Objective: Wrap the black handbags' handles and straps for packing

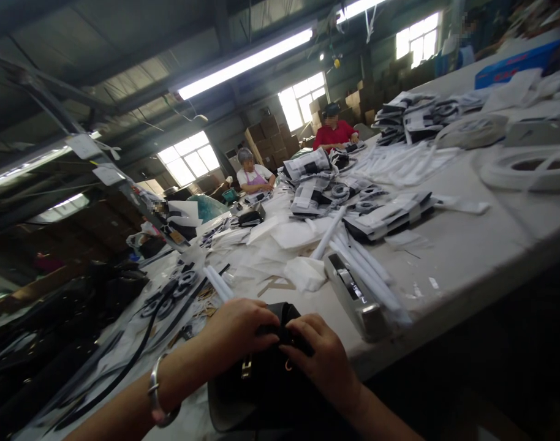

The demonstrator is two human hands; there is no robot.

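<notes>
A black bag [257, 392] with gold-coloured metal fittings lies at the near edge of the table, below my hands. My left hand [243, 324] comes in from the left, a silver bangle on its wrist, and pinches the dark upper part of the bag. Opposite it, my right hand [321, 355] grips the same part with thumb and fingers. The fingertips nearly meet there, and the exact piece between them is too dark to make out. A gold clasp [247, 366] shows on the bag beneath my left hand.
Right of the bag stands a grey tape dispenser [356, 297] beside white rolled tubes [367, 263]. Wrapped black straps [390, 217] and white sheets [271, 242] cover the table beyond. White rolls [528, 168] lie at right. Black bags [54, 331] are heaped at left. Two people sit at the far side.
</notes>
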